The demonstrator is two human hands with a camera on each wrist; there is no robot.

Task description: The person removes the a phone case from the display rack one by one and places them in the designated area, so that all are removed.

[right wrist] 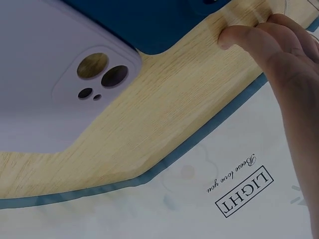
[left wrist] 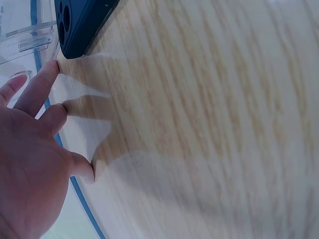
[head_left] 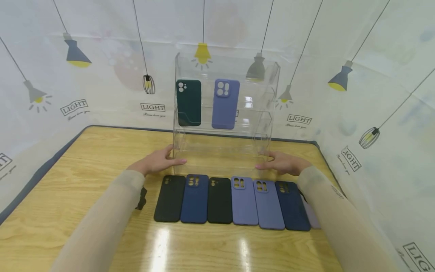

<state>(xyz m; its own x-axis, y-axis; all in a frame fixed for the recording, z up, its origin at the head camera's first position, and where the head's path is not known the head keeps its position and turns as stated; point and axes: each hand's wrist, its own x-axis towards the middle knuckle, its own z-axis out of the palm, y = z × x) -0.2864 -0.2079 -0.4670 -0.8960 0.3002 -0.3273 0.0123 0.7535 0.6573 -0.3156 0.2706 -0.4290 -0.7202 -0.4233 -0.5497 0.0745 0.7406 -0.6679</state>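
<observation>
A clear acrylic display stand [head_left: 224, 133] with stepped tiers stands at the back of the table. It bears a dark green phone case [head_left: 188, 104] and a periwinkle one [head_left: 225, 105], both leaning upright. My left hand [head_left: 158, 160] holds the stand's lower left side, thumb in front; in the left wrist view its fingers [left wrist: 40, 89] are spread. At the lower right side my right hand [head_left: 285, 163] grips the stand, its fingers [right wrist: 249, 40] bent in the right wrist view. Several phone cases lie in a row before the stand, among them a black one [head_left: 170, 198] and a lavender one [right wrist: 50, 84].
The wooden table [head_left: 190, 249] has a dark blue edge along the patterned wall covering [head_left: 112, 75]. A small black object [head_left: 141, 198] lies by my left forearm. My right sleeve [head_left: 326, 204] partly covers the lavender case at the row's right end.
</observation>
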